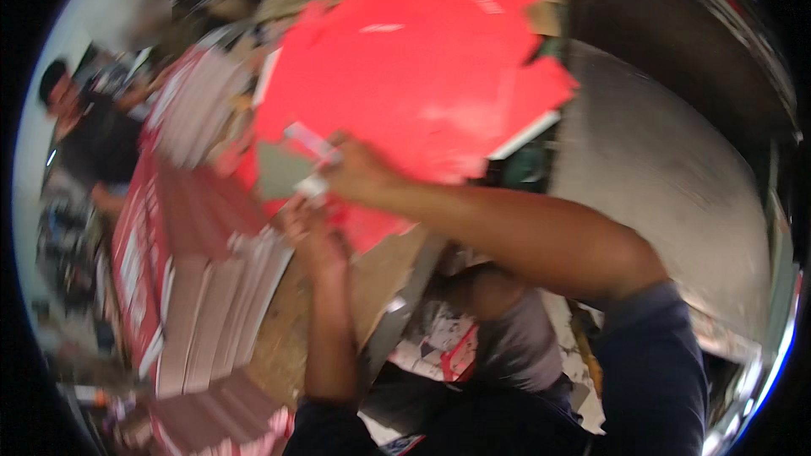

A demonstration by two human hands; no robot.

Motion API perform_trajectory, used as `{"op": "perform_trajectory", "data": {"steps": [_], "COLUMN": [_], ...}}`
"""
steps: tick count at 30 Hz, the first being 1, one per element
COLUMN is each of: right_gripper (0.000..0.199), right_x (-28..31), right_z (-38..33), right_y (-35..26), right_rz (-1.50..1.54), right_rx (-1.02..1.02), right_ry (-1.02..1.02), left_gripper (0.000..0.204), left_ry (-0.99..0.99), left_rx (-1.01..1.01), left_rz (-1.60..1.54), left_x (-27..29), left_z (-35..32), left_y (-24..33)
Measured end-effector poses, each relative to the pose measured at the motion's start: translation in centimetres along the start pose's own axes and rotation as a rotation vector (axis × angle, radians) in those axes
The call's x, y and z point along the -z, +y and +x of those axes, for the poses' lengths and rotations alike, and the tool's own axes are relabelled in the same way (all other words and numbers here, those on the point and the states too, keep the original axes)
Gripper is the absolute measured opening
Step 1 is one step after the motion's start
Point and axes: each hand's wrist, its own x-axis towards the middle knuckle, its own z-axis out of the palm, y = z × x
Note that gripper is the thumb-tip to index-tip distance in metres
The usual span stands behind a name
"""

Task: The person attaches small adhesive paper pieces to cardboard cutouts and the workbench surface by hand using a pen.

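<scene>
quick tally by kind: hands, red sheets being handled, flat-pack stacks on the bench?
Person's own hands: 2, left hand and right hand, both on the sheet
Big red die-cut cardboard sheet: 1
Stacks of flattened cartons at left: about 3, blur hides the exact number
Total: about 6

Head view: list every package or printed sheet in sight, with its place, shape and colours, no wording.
Red flat carton blank: upper centre, large die-cut sheet, bright red, pale printed patches, blurred.
Stacks of flat blanks: left on the wooden table, fanned, dull pink-grey with red-and-white printed edges.
Small white strip: by the right hand, above the left hand.
</scene>
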Motion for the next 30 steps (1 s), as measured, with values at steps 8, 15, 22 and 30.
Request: {"op": "perform_trajectory", "data": {"steps": [8, 15, 22, 30], "right_gripper": [0.027, 0.027, 0.026, 0.024], "right_x": [2.5, 2.5, 2.9, 4.6], "right_z": [-2.3, -1.8, -1.8, -3.4], "right_y": [-4.2, -3.1, -3.7, -6.0], "right_rz": [-0.31, -0.38, -0.476, -0.591], "right_rx": [0.056, 0.197, 0.313, 0.161], "right_ry": [-0.085, -0.103, -0.168, -0.27], "left_gripper": [0.035, 0.035, 0.033, 0.03], "left_ry": [-0.041, -0.064, -0.147, -0.356], "left_rx": [0.01, 0.054, 0.125, 0.145], "left_rz": [-0.016, -0.036, -0.088, -0.101], "left_x": [-1.6, -1.8, -1.0, -1.1], "left_z": [-1.0, -0.7, -0.4, -0.5], "left_y": [2.3, 2.6, 2.0, 1.6]}}
